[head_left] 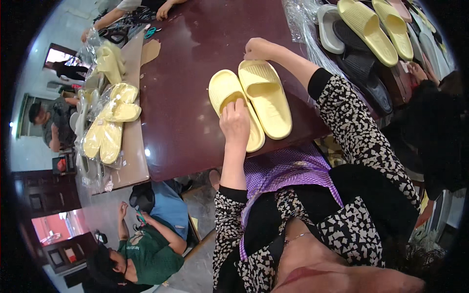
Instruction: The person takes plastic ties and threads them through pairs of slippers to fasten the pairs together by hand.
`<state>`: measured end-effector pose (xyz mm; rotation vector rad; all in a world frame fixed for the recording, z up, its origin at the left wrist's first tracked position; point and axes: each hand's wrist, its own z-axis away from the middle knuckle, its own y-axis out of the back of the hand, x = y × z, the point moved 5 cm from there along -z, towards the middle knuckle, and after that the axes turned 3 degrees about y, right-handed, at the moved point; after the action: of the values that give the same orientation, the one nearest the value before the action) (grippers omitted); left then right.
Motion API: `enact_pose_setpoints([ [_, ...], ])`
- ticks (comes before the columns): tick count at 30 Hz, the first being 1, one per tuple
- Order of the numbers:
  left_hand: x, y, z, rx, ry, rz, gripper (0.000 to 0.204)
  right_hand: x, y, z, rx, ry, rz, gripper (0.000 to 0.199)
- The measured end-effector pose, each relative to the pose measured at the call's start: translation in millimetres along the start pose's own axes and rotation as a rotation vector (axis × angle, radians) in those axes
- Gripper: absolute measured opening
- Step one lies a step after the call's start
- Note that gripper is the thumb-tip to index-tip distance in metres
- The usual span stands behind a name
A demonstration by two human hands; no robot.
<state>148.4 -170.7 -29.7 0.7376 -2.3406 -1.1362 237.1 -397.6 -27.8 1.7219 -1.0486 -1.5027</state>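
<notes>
Left slipper (255, 131) and right slipper (267, 100), yellow, side by side on the table (183, 97); long axes slant away leftward. Left hand (234, 122): fingers bunched at the left opening. Right hand (259, 49): fingers curled at the right toe. Grips indeterminable.

The dark red table (178, 115) is bordered on its left by a pale board (137, 162), on which bagged yellow slippers (115, 141) are laid. Toward the table's far left corner, teal scissors (151, 33) are placed near brown cardboard (150, 51). Along the table's right side, clear plastic bags (303, 24) and black slides (359, 66) are heaped.
</notes>
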Motion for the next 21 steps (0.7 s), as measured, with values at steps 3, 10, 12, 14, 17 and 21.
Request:
enact_pose_setpoints([
  [3,-6.2,-2.1,-0.2,0.001,0.057,0.078,0.006,-11.9,1.9,-7.5,0.139,0.009,-0.282,0.025],
  [10,-16.7,-2.5,-0.9,0.025,0.177,0.332,0.011,-73.4,-13.7,-14.9,0.043,0.010,-0.540,0.020],
  [12,-17.2,-3.4,-1.6,0.023,0.211,0.361,0.011,-82.0,-26.6,-16.5,-0.097,-0.006,-0.418,0.021],
  [14,-17.6,-3.2,-3.4,0.027,0.230,0.372,0.011,-84.6,-33.0,-20.2,-0.166,-0.008,-0.355,0.021],
  [17,-20.0,1.0,-6.5,0.027,0.215,0.343,0.012,-89.9,-46.8,-29.2,-0.197,0.079,-0.222,0.022],
  [21,-23.4,-11.0,-5.3,-0.036,0.216,0.289,0.015,-80.7,-44.4,-34.8,-0.024,0.156,-0.299,0.023],
])
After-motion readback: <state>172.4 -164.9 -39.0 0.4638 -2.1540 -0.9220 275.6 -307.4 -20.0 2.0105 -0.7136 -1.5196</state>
